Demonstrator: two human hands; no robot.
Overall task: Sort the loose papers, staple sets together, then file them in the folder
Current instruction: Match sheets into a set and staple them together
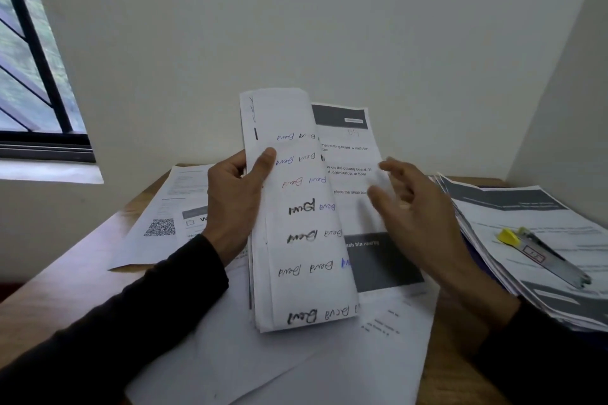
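My left hand (238, 197) grips a folded bundle of papers (296, 207) upright above the desk, thumb on its front; the top sheet carries handwritten signatures. Behind the fold shows a printed sheet (348, 154) with grey blocks. My right hand (414, 207) is blurred beside that sheet's right edge, fingers spread; whether it touches the paper I cannot tell. A stapler (543, 256) with a yellow tip lies on a stack of printed papers (513, 214) at the right. A dark blue edge, perhaps the folder (478, 260), peeks from under that stack.
Loose white sheets (296, 362) cover the wooden desk (98, 260) under my hands. A sheet with a QR code (160, 227) lies at the left. The desk sits in a wall corner, with a window (29, 69) at the far left.
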